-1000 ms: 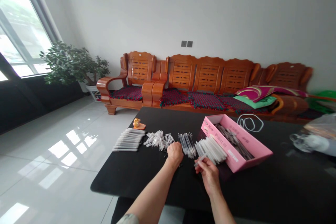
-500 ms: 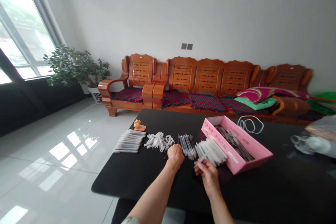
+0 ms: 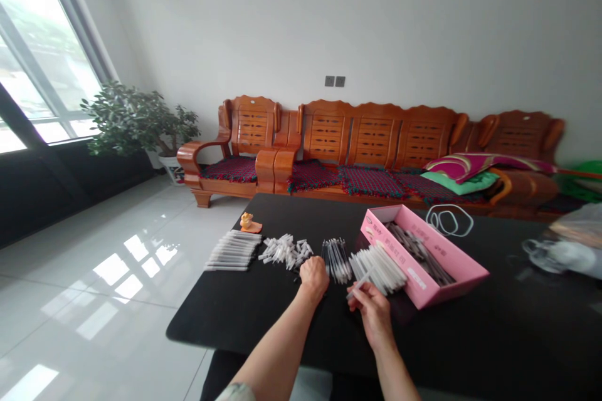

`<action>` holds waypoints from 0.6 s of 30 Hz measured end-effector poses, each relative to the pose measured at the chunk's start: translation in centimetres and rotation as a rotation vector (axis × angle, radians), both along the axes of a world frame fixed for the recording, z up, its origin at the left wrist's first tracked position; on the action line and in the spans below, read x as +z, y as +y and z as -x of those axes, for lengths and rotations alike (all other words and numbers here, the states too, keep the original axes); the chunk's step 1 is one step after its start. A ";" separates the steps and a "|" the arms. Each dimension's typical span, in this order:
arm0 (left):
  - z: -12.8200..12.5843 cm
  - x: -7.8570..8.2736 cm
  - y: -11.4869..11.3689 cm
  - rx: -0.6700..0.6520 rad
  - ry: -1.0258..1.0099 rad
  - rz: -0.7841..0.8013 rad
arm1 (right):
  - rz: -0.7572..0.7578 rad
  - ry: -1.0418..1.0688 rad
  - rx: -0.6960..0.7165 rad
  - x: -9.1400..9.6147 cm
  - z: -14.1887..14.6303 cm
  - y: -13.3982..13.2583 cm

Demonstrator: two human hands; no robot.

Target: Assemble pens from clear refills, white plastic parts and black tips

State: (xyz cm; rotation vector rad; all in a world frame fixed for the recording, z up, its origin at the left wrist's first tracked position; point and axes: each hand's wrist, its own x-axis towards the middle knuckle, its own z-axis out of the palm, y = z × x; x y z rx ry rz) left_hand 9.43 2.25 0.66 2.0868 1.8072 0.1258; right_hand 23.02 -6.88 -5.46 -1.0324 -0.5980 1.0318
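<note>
Left hand (image 3: 314, 276) low at black table (image 3: 254, 310), right of short white tubes (image 3: 283, 250); fingers curled, can't tell if gripping anything. Next, thin dark rods (image 3: 337, 260), side by side. Right hand (image 3: 374, 313): fingers clamped on tilted translucent tube (image 3: 361, 284). Then long whitish tubes (image 3: 382, 269), pink box (image 3: 397, 256) beside, dark sticks (image 3: 420, 250) inside.

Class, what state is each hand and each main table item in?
Left hand: curled, inside hidden
Right hand: holding a pale tube
Pink box: open, dark rods inside
White rods: in a row
Short white pieces: heaped
Dark sticks: side by side
Clear tubes: piled beside the box
White cord: looped
</note>
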 end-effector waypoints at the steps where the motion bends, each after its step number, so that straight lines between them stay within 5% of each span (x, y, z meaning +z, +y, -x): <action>1: 0.1 0.1 0.0 0.009 -0.004 -0.007 | -0.001 0.001 0.001 0.0 0.0 0.0; 11: 3.5 1.4 -1.1 0.017 -0.102 -0.125 | 0.010 0.073 -0.002 0.0 -0.3 0.4; 18: 7.8 1.3 -3.4 -0.197 -0.282 -0.128 | -0.082 0.111 -0.005 4.2 -0.5 3.8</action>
